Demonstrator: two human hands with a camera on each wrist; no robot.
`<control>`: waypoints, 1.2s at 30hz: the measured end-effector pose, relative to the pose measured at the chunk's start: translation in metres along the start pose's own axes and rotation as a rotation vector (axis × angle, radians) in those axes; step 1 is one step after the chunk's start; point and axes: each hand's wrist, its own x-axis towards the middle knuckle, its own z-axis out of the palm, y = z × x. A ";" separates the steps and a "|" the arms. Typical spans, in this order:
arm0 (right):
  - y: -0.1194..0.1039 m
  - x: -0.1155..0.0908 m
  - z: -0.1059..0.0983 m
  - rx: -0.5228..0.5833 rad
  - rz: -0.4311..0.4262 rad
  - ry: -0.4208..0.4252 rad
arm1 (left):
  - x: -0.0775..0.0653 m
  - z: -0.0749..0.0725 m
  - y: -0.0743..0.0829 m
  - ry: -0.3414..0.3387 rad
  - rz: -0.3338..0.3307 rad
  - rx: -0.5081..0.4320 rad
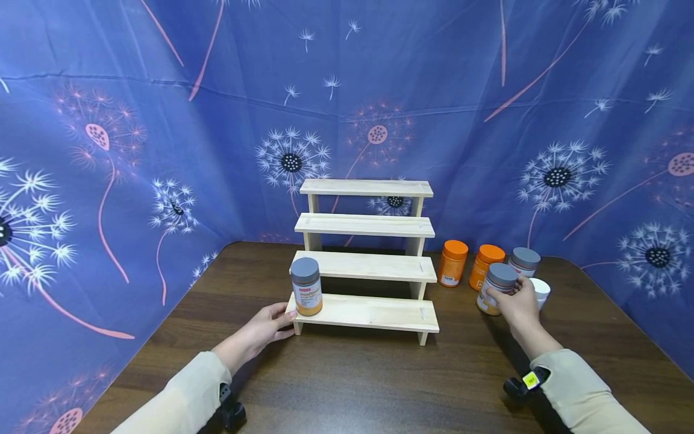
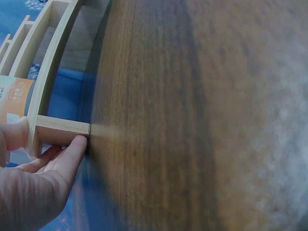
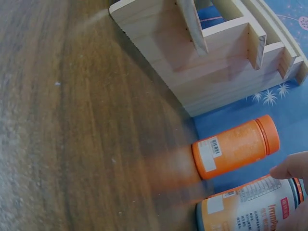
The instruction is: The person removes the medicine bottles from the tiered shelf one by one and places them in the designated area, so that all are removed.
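A pale wooden four-step display rack (image 1: 363, 311) stands on the table. On the left end of its lowest step is a supplement bottle (image 1: 306, 292) with a grey lid and an orange-and-white label. My left hand (image 1: 262, 330) holds that same end, thumb at the board and fingers against the leg (image 2: 62, 130). To the right of the rack, my right hand (image 1: 522, 308) grips another grey-lidded supplement bottle (image 3: 245, 209) near its top. Whether this bottle's base touches the table I cannot tell.
Close to my right hand stand two orange bottles (image 1: 453, 263) (image 1: 486, 265), a further grey-lidded bottle (image 1: 525, 260) and a partly hidden white container (image 1: 540, 290). A blue dandelion-print cloth (image 1: 347, 90) hangs behind the dark wooden table (image 1: 358, 386).
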 end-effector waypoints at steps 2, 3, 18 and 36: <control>-0.002 0.000 -0.001 0.015 0.000 0.011 | 0.000 0.000 0.000 0.001 0.000 0.001; -0.003 -0.001 -0.001 0.018 0.000 0.020 | 0.000 0.000 0.000 0.002 0.001 0.000; -0.023 0.000 -0.003 0.090 -0.037 0.157 | 0.000 0.001 0.001 0.014 -0.008 -0.010; -0.050 -0.018 0.006 0.210 -0.224 0.255 | 0.001 0.000 0.002 0.019 -0.014 -0.009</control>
